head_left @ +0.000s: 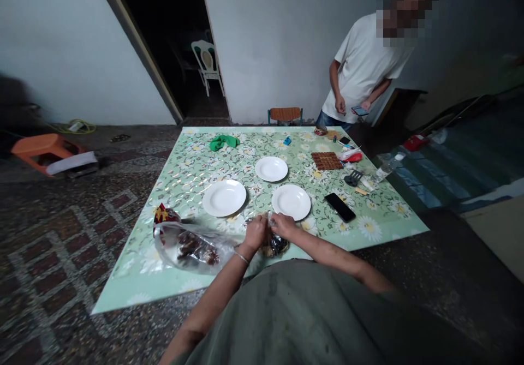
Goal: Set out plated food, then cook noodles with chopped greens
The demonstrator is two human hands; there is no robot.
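Observation:
Close to the table's near edge, my left hand and my right hand are together, fingers closed on the top of a small clear plastic bag. Its contents look brown and dark; their kind cannot be made out. Left of my left forearm lies a larger clear plastic bag with dark brown pieces inside. A red and yellow packet shows behind that bag. Three white plates stand just beyond my hands: a left plate, a right plate and a farther plate.
On the flowered tablecloth are a black phone, a slotted spatula, a brown woven mat, a clear bottle and a green cloth. A person in a white shirt stands at the far right, holding a phone.

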